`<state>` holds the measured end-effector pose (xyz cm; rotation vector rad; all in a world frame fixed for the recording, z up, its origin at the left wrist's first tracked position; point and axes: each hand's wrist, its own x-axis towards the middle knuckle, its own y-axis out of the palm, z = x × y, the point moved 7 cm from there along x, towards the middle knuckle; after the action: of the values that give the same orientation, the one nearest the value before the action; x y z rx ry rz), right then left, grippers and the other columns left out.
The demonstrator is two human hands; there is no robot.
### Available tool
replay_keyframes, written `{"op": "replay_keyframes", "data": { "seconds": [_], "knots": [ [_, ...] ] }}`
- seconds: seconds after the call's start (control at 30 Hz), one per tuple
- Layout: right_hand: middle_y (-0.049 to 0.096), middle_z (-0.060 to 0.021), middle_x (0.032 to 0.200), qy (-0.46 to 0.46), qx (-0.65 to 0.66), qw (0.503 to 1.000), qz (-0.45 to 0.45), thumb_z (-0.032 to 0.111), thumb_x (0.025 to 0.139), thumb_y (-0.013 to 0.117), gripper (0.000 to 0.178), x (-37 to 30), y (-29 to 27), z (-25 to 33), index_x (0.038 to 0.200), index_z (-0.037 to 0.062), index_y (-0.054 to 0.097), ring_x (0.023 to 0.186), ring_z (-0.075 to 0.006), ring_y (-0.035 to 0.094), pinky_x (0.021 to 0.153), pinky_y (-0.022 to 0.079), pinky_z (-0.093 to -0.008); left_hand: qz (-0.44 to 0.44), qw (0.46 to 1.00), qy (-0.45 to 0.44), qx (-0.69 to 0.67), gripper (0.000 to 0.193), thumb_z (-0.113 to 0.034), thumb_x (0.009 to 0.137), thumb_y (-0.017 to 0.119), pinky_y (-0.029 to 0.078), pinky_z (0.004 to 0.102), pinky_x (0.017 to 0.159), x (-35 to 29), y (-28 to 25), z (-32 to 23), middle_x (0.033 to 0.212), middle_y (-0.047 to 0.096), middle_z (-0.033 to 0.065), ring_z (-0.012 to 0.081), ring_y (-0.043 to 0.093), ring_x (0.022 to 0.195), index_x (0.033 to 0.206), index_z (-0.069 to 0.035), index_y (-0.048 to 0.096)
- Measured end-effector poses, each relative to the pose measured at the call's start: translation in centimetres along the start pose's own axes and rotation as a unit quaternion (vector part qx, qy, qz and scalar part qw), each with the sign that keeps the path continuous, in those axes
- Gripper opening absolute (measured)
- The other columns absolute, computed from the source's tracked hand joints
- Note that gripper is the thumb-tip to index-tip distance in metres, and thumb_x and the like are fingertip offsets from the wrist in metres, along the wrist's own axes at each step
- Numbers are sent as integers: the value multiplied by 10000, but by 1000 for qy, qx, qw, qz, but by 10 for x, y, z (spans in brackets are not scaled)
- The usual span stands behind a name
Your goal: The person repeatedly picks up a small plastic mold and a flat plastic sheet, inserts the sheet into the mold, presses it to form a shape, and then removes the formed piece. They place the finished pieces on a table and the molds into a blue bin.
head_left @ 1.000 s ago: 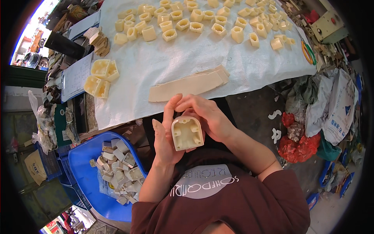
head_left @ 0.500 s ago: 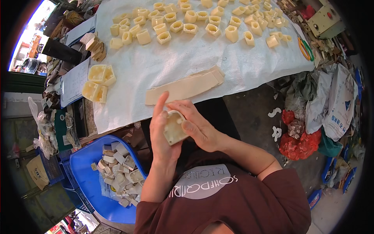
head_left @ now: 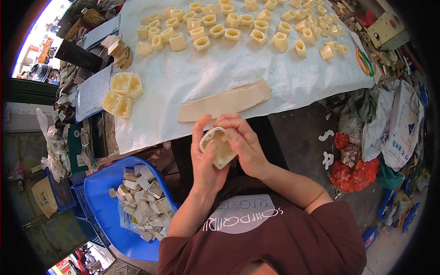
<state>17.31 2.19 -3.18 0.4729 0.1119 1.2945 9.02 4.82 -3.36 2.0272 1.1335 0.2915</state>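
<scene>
Left hand: the person's left hand [head_left: 205,163] grasps the shell from its left side, thumb over the open hollow.
Right hand: the right hand [head_left: 249,149] grips the same piece from the right, thumb on its rim.
Cream shell: the hollow, arch-ended shell [head_left: 223,149] sits tilted between both hands, open side up, in front of the worktop [head_left: 109,134].
Beige strips: two overlapping strips [head_left: 220,105] lie on the white woven sheet [head_left: 316,73], just beyond the fingertips.
Yellowish castings: many small hollow castings [head_left: 232,20] spread over the sheet's far part; a cluster of larger shells [head_left: 123,82] rests at its left edge.
Blue tub: at lower left, the tub [head_left: 103,206] holds a heap of off-white pieces [head_left: 145,208].
</scene>
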Motion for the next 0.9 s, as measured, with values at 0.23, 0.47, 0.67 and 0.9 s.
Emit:
{"op": "replay_keyframes", "data": {
  "seconds": [0.23,0.47,0.67,0.9],
  "knots": [
    [551,-20,863,275,256,925,-67,158,843,607,172,2,1,-16,956,51,533,806,-83,533,725,455,-246,-54,991,46,118,676,-651,860,300,483,329,812,-2,-4,4,1099,507,91,202,524,1023,1301,-139,328],
    [529,-34,1038,241,114,963,36,144,745,702,364,2,1,-13,1053,35,541,935,-116,543,831,449,-292,-34,984,34,171,655,-626,890,252,484,342,804,1,-2,1,1071,516,107,215,550,950,1312,-130,318],
    [356,-91,1320,149,-87,975,142,197,579,809,824,8,-6,14,1290,71,412,1117,-188,444,941,374,-346,-56,997,-22,42,689,-647,883,193,485,356,801,7,2,-10,1113,521,116,239,558,976,1336,-134,274],
    [423,-118,1240,-223,-567,762,220,183,597,770,720,11,28,61,1230,68,448,1142,-266,434,919,324,-421,-36,931,24,363,657,-395,915,412,349,369,950,-1,11,-29,1247,387,153,240,414,1157,1395,-62,110]
  ]
}}
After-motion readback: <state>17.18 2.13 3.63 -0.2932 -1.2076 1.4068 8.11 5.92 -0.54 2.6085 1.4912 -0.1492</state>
